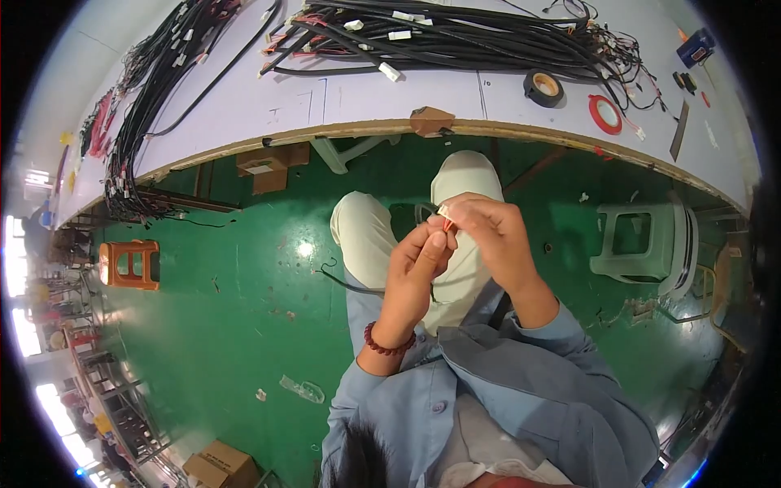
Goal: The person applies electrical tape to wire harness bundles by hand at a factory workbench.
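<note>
Over my lap, my left hand (416, 267) pinches thin orange-red wires (447, 225) between thumb and fingertips. My right hand (493, 232) closes on the upper end of the same wires, its fingertips almost touching the left ones. Something small and whitish shows at the right fingertips, too covered to make out fully. A black sheathed cable (351, 285) runs out to the left of my left hand, with thin loose leads at its end. Part of a dark cable loop (422, 213) shows behind the fingers.
Ahead stands a pale worktable (366, 102) with a big bundle of black cables (455, 41) and another bundle (163, 73) hanging off its left edge. Black tape (543, 88) and red tape (604, 114) lie on it. Stools (130, 264) (643, 244) flank me on the green floor.
</note>
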`<state>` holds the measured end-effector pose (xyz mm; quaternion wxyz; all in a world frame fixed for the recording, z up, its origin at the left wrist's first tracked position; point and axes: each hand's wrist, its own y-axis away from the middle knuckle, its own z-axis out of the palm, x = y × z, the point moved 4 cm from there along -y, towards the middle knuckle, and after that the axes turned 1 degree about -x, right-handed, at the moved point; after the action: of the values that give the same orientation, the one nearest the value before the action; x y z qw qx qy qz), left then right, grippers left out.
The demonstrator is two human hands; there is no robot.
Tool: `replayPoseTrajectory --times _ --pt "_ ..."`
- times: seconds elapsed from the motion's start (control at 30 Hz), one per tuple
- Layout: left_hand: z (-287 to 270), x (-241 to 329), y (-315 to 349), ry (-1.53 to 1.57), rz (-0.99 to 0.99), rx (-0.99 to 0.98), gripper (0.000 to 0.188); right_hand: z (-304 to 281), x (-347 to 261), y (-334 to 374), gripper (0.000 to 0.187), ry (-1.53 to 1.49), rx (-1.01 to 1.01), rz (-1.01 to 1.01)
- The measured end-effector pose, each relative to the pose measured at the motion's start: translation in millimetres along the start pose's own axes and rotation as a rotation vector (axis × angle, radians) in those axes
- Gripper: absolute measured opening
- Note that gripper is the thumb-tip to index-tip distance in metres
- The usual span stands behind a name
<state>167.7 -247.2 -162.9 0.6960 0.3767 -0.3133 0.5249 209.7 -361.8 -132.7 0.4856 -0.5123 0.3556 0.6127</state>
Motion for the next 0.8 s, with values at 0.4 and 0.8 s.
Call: replayPoseTrajectory --times 0.4,0.8 --pt "-9.7 30.6 0.4 -0.889 0.339 0.029 0.016 -13.7 -13.7 0.9 0.025 0.62 -0.072 -0.294" --pt "-19.5 27.6 -15.6 -0.705 0.255 -0.139 0.021 -32.8 -5.5 3.9 0.026 0.506 -0.013 -0.215"
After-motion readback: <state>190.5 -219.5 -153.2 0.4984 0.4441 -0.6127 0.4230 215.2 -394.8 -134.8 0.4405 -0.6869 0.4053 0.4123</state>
